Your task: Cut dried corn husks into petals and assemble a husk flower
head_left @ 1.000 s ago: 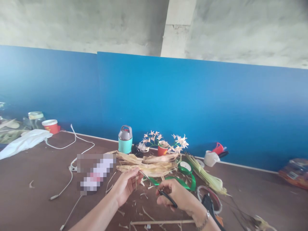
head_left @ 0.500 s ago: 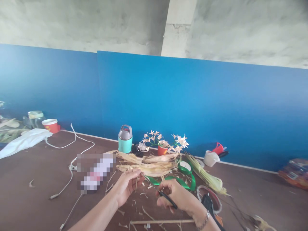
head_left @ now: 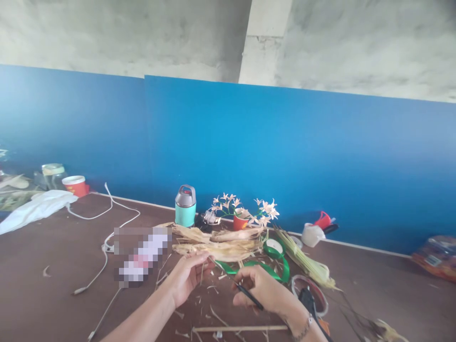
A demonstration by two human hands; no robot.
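My left hand [head_left: 188, 278] is pinched closed at its fingertips, just in front of the dried corn husks [head_left: 221, 250]. A thin pale strip seems to hang from its fingers; the piece is too small to make out clearly. My right hand [head_left: 261, 289] grips black-handled scissors [head_left: 250, 297], whose blades point up and left to the left fingertips. Green ribbon [head_left: 285, 270] curls behind the right hand, running from its spool [head_left: 274, 248]. Small husk scraps [head_left: 212, 288] lie scattered under both hands.
A thin stick [head_left: 242, 328] lies at the front. Beyond the husks stand a turquoise flask [head_left: 185, 209] and a red cup [head_left: 241, 221] among pale flowers [head_left: 268, 209]. To the right are a husk bundle [head_left: 309, 263] and a tape roll [head_left: 322, 304]. A white cable [head_left: 107, 256] lies left.
The scissors' black handle has shifted slightly in my right hand and now shows straighter. My left hand has hardly moved.
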